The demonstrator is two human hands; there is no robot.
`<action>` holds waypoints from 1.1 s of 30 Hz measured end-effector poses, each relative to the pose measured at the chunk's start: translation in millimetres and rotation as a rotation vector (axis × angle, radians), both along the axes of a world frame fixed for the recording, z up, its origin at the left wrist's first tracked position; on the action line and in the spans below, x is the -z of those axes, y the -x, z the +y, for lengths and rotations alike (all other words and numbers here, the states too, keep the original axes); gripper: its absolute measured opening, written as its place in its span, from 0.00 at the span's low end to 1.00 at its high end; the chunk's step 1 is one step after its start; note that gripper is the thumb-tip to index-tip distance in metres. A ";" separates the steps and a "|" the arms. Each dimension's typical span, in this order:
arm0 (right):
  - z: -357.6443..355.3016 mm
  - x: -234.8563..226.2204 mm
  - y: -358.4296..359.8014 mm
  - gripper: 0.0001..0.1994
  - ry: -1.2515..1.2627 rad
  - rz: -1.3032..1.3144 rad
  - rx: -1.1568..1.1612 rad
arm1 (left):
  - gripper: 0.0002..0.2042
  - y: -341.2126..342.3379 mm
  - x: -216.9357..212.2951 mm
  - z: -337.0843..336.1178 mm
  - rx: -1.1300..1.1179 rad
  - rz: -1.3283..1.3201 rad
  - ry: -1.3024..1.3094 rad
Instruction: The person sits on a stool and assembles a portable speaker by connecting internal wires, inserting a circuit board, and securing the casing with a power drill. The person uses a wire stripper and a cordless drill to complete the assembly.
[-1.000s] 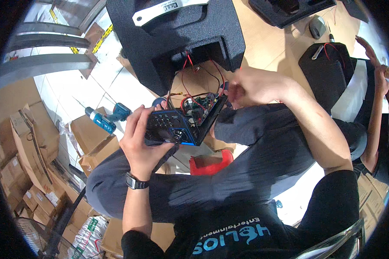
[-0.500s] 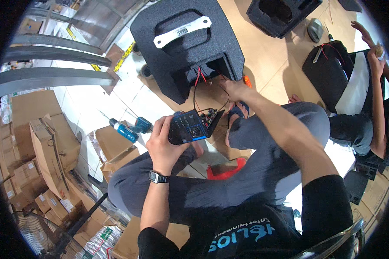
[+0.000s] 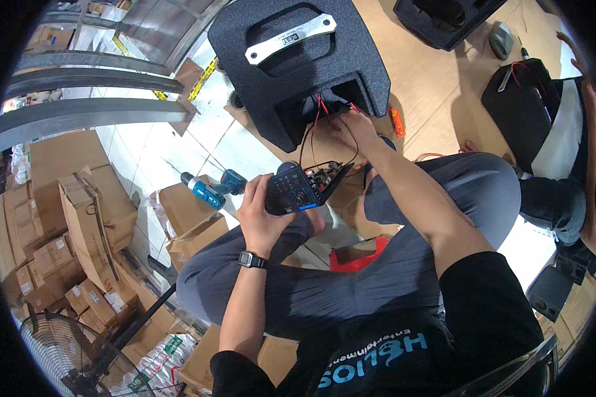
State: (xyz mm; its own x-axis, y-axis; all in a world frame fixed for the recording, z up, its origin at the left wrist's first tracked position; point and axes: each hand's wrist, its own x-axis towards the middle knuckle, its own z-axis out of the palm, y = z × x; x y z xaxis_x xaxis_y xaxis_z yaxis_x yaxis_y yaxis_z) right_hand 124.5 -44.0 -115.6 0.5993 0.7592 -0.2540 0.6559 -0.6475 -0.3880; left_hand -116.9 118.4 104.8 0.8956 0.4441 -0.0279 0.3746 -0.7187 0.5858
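Note:
My left hand (image 3: 261, 215) is closed around the edge of a black control panel module (image 3: 286, 192), which has knobs and printed marks on its face and a circuit board (image 3: 323, 177) exposed behind. Red and black wires (image 3: 316, 126) run from this board up into the recess of a black speaker cabinet (image 3: 238, 56), which has a silver carry handle (image 3: 290, 41). Just below that recess my right hand (image 3: 356, 132) has its fingers bent together on a wire. A short red wire piece shows by the fingertips, which are partly hidden.
A teal cordless drill (image 3: 208, 190) lies left of my leg beside an open carton (image 3: 192, 215). An orange tool (image 3: 397, 123) is right of the cabinet. A red plastic tray (image 3: 361, 257) sits between my legs. At right, another person (image 3: 556, 198) sits by a black panel (image 3: 520, 99).
My right hand has moved left, closer to the wires at the recess, and a red wire piece now shows by its fingers. The left hand keeps hold of the module. The view has shifted slightly.

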 end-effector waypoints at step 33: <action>-71.8 -96.8 -47.4 0.12 -0.094 1.171 0.371 | 0.44 -63.8 134.9 -40.3 -0.102 0.244 -0.246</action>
